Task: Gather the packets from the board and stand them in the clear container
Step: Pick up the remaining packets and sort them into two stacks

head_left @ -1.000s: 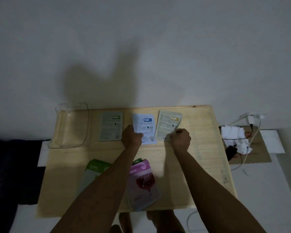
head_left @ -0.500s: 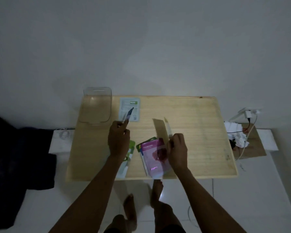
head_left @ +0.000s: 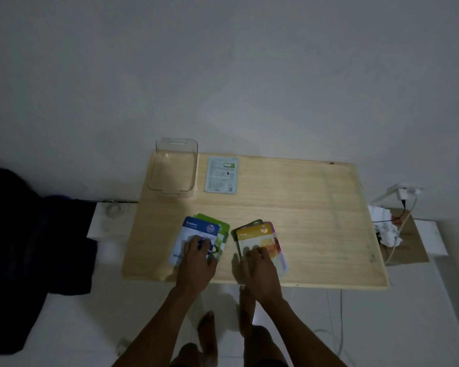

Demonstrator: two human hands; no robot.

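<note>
Dim light falls on a pale wooden board (head_left: 289, 221) set against a plain grey-white wall, with white floor tiles below it. At the board's near edge the person's left hand (head_left: 196, 263) lies flat, fingers spread, on a blue-and-white packet (head_left: 194, 229) that sits atop a green packet (head_left: 221, 229), whose edge peeks out on the side toward the other hand. Just beside it the right hand (head_left: 260, 266) presses down, palm open, on a yellow-orange packet (head_left: 255, 234), which covers a dark green packet (head_left: 245, 225) and a purple packet (head_left: 271, 229) (only slivers of those two show). Neither hand is gripping anything; both rest on top of their stacks. Beyond the left hand, at the far corner, stands an empty clear plastic container (head_left: 173, 168) with a slot handle, and touching or nearly touching its side lies a pale grey packet (head_left: 221, 175), printed back upward, well apart from both hands. Off past the right hand, beyond the board's edge, white crumpled cloth (head_left: 384, 226) and a white charger with cables (head_left: 404, 193) sit on the floor.
</note>
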